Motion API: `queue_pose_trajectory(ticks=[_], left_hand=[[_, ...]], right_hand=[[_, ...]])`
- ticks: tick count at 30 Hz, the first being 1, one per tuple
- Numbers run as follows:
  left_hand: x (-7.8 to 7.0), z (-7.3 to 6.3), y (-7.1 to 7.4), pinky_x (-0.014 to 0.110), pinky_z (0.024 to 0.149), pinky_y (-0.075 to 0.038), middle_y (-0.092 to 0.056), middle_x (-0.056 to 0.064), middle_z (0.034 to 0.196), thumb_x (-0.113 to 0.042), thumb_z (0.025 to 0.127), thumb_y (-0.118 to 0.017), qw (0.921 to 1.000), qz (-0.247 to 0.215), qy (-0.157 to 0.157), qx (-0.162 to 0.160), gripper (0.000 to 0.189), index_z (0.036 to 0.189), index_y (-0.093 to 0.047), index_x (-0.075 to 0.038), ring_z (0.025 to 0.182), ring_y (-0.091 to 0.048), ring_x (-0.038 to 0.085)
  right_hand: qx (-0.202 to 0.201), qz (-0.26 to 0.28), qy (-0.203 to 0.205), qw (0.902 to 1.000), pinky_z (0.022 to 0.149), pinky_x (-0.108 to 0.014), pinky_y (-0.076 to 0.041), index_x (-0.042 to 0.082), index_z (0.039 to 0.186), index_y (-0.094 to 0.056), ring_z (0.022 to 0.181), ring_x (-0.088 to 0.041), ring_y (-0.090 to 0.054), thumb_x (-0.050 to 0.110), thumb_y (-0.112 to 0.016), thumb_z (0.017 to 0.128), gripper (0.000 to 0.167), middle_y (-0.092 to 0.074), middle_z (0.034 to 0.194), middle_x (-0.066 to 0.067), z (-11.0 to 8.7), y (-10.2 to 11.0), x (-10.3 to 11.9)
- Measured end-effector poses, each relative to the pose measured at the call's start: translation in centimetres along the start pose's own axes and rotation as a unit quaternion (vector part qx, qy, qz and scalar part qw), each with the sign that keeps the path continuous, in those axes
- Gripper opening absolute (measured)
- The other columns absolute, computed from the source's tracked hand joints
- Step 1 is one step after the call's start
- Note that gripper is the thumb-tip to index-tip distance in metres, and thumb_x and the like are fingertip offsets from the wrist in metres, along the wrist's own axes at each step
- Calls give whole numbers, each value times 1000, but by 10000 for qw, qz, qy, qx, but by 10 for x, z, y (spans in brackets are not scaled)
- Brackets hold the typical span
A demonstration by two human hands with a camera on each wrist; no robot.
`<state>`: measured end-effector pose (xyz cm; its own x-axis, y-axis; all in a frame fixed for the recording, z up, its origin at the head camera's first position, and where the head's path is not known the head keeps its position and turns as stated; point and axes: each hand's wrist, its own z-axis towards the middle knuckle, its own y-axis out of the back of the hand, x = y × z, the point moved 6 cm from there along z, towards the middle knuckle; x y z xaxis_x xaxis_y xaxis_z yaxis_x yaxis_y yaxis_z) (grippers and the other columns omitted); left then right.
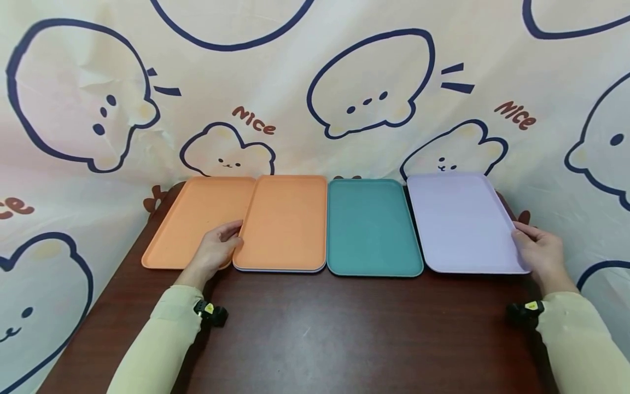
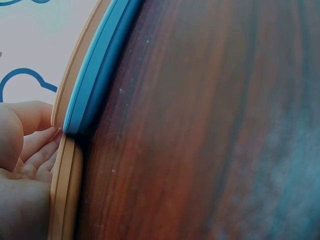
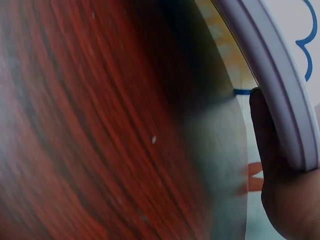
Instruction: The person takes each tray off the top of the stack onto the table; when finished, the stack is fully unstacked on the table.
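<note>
My left hand (image 1: 216, 247) reaches over an orange tray (image 1: 197, 208) and holds the left edge of a second orange tray (image 1: 283, 221). In the left wrist view its thumb lies against that tray's rim (image 2: 75, 70), with the fingers partly hidden behind. Directly below this rim is the edge of a blue tray (image 2: 95, 80). My right hand (image 1: 540, 253) grips a light purple tray (image 1: 462, 224) by its right edge. From the right wrist view, a digit is under the purple rim (image 3: 285, 85), which is above the tabletop; the other fingers are hidden.
Between the second orange tray and the purple one lies a teal tray (image 1: 371, 227). All the trays form a row along the back of a dark brown wooden table (image 1: 325, 328). Behind hangs a cream cloth (image 1: 290, 82) printed with cartoon figures.
</note>
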<state>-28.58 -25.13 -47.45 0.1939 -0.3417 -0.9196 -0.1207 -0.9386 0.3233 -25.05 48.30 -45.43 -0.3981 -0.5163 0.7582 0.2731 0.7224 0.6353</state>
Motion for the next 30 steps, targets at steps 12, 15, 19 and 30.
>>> queue_pose_trajectory(ticks=[12, 15, 19, 30], left_hand=[[3, 0, 1, 52, 131, -32, -34, 21, 175, -8, 111, -54, 10000, 40, 8, 17, 59, 167, -38, -3, 164, -31, 36], [1, 1, 1, 52, 131, -32, -35, 21, 174, -8, 111, -54, 9999, 80, -73, 37, 59, 167, -37, -3, 164, -31, 36], [0, 1, 2, 52, 131, -32, -37, 21, 173, -8, 111, -55, 9999, 82, -125, -1, 58, 166, -39, -2, 164, -32, 36], [2, 5, 3, 52, 131, -34, -38, 21, 173, -6, 111, -55, 10000, 84, 3, -9, 58, 166, -39, -4, 163, -34, 36]], right_hand=[[170, -428, 182, 9988, 119, -59, -46, 2, 160, -48, 149, -50, -41, 37, -45, 114, 58, -40, 167, -31, 4, -5, -6], [174, -466, 396, 9980, 121, -69, -37, -3, 157, -49, 151, -55, -38, 30, -46, 114, 55, -41, 163, -37, 2, -9, -3], [74, -874, 780, 9931, 112, -66, -46, -9, 150, -54, 145, -57, -44, 21, -47, 113, 49, -49, 154, -41, 2, -15, 1], [76, -1639, 1249, 9785, 113, -78, -37, -18, 142, -56, 137, -68, -42, 9, -45, 107, 45, -48, 145, -48, 5, -18, 10]])
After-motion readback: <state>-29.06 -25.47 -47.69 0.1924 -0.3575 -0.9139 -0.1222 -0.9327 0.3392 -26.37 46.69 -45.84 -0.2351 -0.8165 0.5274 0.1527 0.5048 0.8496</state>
